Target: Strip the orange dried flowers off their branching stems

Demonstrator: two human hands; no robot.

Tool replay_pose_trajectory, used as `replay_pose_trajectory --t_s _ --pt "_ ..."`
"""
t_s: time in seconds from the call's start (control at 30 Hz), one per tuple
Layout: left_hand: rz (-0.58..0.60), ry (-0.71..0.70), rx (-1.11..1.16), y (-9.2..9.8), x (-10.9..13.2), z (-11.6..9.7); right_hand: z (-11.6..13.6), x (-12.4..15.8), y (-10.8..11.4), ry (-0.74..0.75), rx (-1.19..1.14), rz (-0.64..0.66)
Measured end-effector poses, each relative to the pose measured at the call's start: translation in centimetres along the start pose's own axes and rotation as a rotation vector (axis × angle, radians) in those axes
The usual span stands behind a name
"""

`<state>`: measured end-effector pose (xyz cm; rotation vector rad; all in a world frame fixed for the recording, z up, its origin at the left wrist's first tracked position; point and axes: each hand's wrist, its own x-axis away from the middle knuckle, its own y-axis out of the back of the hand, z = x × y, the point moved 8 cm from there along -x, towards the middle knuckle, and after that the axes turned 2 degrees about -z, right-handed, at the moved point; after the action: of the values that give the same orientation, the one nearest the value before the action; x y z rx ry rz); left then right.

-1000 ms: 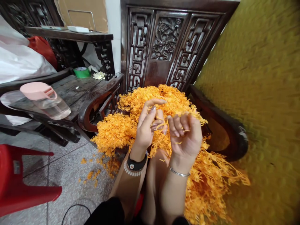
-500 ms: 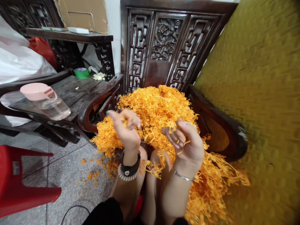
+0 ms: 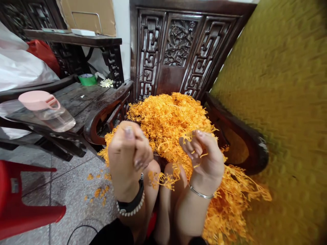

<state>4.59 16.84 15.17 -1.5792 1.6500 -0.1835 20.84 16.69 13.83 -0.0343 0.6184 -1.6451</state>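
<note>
A large heap of thin, branching orange sprigs point(image 3: 171, 115), plastic-looking, is piled on the chair in front of my knees. My right hand point(image 3: 205, 153) has its fingers curled and pinched round one such orange sprig point(image 3: 188, 136), with bits poking out between the fingers. A loose dangling strand of it point(image 3: 165, 179) hangs over my knees, below and left of that hand. My left hand point(image 3: 130, 148) is closed, thumb over bent fingers, in front of the heap's left side. Whatever it may hold is hidden. More orange sprigs point(image 3: 230, 207) spread down beside my right forearm.
Left stands a dark wooden bench point(image 3: 74, 98) with a pink-lidded bottle point(image 3: 48, 110) and green tape roll point(image 3: 87, 79). A red stool point(image 3: 28, 211) is at lower left. Orange scraps point(image 3: 98, 192) lie on the floor. A yellow-brown textured sheet point(image 3: 286, 102) rises at right.
My left hand has moved left and closer to me, its fingers turning from loosely spread to closed. My right hand has barely moved and keeps its orange sprig.
</note>
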Motion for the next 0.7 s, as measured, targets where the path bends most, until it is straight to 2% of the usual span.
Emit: replay_pose_trajectory --t_s 0.1,0.23,0.3,0.43,0.53,0.63,0.7 --pt "0.069 -0.027 -0.25 -1.2 0.9 0.7 -0.1 0.2 -0.4 -0.016 -0.008 -0.012" --pt "0.241 0.055 -0.403 -2.3 1.5 2.4 -0.4 0.3 -0.5 -0.049 0.014 -0.027" --pt "0.298 0.063 -0.487 -2.5 1.2 2.9 -0.7 0.3 -0.6 -0.06 0.051 0.004" --pt "0.332 0.056 -0.659 -2.4 0.5 3.5 -1.2 0.4 -1.1 -0.081 0.069 0.102" --pt "0.407 0.067 -0.588 -3.2 0.9 3.7 -1.1 0.5 -1.7 -0.076 -0.022 0.155" --pt "0.477 0.111 -0.297 -4.2 2.1 4.0 0.0 0.9 -3.1 0.023 -0.25 0.286" --pt "0.491 0.15 -0.076 -4.4 2.8 4.1 1.0 1.4 -3.4 0.101 -0.495 0.378"
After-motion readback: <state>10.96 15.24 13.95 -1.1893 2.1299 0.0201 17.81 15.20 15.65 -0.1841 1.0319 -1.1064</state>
